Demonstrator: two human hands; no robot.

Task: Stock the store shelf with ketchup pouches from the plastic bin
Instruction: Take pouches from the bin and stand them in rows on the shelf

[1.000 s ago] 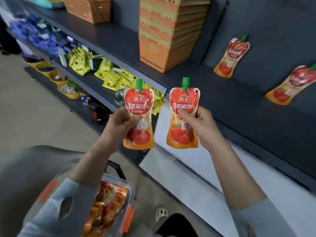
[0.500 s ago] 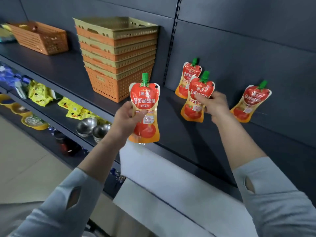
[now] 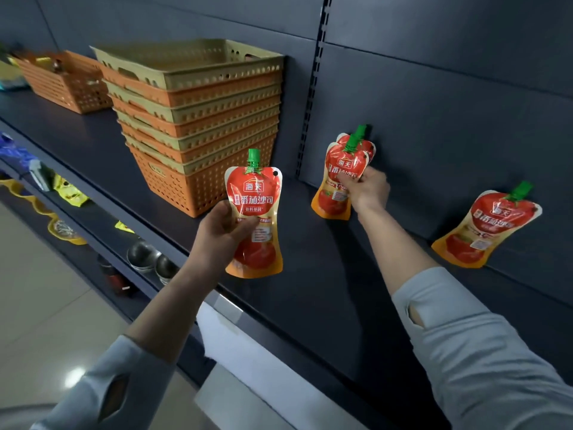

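My left hand (image 3: 221, 232) grips a red and orange ketchup pouch (image 3: 255, 212) with a green cap, upright above the front of the dark shelf (image 3: 310, 274). My right hand (image 3: 367, 189) holds a second ketchup pouch (image 3: 336, 181) at the back of the shelf, directly in front of another pouch (image 3: 367, 145) that leans on the back panel and is mostly hidden. A further pouch (image 3: 486, 226) leans on the panel at the right. The plastic bin is out of view.
A stack of orange and beige baskets (image 3: 195, 119) stands on the shelf left of the pouches, with a single orange basket (image 3: 66, 80) further left. Lower shelves hold yellow packets (image 3: 69, 193) and metal bowls (image 3: 152, 259). White paper (image 3: 248, 352) hangs below the shelf edge.
My right hand has carried its pouch back and left until it covers the pouch leaning on the panel. My left hand and pouch stay in front. The view has moved closer to the shelf.
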